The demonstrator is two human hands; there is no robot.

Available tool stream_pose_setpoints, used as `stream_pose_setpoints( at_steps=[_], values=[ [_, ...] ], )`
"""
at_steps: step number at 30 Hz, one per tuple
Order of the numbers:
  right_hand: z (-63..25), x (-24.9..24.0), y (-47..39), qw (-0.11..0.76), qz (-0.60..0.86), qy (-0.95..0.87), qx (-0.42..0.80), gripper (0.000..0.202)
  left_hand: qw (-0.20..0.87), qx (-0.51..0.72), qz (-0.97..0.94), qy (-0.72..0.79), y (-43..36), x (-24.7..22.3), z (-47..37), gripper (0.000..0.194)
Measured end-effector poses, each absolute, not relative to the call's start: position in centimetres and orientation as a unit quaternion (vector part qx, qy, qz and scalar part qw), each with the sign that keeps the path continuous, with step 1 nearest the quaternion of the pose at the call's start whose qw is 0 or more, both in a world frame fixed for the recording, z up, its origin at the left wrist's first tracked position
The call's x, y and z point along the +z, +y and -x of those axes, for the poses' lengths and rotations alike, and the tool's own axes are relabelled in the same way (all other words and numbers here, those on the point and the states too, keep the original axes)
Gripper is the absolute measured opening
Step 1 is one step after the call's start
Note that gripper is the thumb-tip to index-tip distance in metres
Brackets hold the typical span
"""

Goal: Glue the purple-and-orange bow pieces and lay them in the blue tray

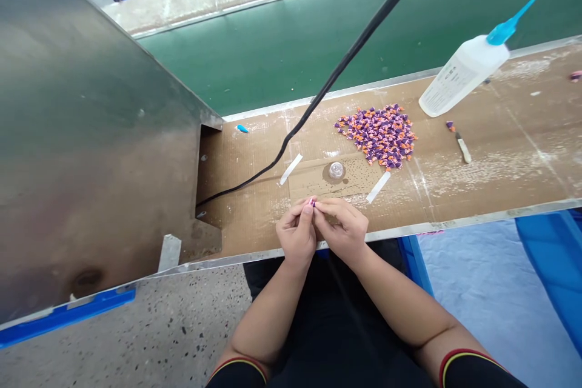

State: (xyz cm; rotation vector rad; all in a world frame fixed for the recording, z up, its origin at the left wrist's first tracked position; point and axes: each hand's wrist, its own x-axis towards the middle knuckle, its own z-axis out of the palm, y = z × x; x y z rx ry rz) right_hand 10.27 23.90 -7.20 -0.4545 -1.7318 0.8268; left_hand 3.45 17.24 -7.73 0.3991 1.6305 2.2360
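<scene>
My left hand (297, 230) and my right hand (343, 224) meet at the near edge of the cardboard-covered bench. Between their fingertips is a small purple-and-pink piece (311, 202), pinched by both hands and partly hidden by them. Just beyond the fingers stands a small clear round cup (336, 170), with a wet patch on the cardboard around it. A pile of small purple, orange and pink pieces (382, 136) lies farther off to the right. Their exact kind is too small to tell.
A white bottle with a blue nozzle (464, 76) stands at the right, near a small knife (462, 148). A black cable (318, 97) crosses overhead toward the metal housing (113, 133) on the left. Behind runs a green belt (282, 42); a blue cap (242, 128) lies left.
</scene>
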Motion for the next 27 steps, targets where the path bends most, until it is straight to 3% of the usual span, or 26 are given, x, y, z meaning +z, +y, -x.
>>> stream_pose_setpoints(
  at_steps=[10,14,19,21,23,27],
  values=[
    [-13.9,-6.5,25.4,0.525,0.273,-0.688,0.42,0.012,0.174,0.83,-0.106,0.519,18.0,-7.5,-3.2,0.038],
    [-22.0,-6.2,29.2,0.566,0.378,-0.657,0.324,0.004,0.151,0.831,-0.115,0.523,18.6,-7.3,-2.9,0.03],
    [-35.4,-7.9,33.6,0.624,0.589,-0.492,0.146,0.039,0.139,0.821,-0.137,0.536,18.9,-7.2,-2.9,0.023],
    [-39.3,-10.2,34.8,0.561,0.667,-0.458,0.175,0.053,0.132,0.817,-0.146,0.543,18.9,-7.1,-2.9,0.021],
    [-41.3,-13.1,35.6,0.433,0.716,-0.478,0.269,0.061,0.125,0.815,-0.151,0.545,18.9,-7.0,-2.9,0.018],
    [-41.3,-18.3,36.7,0.257,0.737,-0.496,0.38,0.05,0.127,0.811,-0.167,0.546,18.9,-6.6,-3.0,0.013]
  ],
)
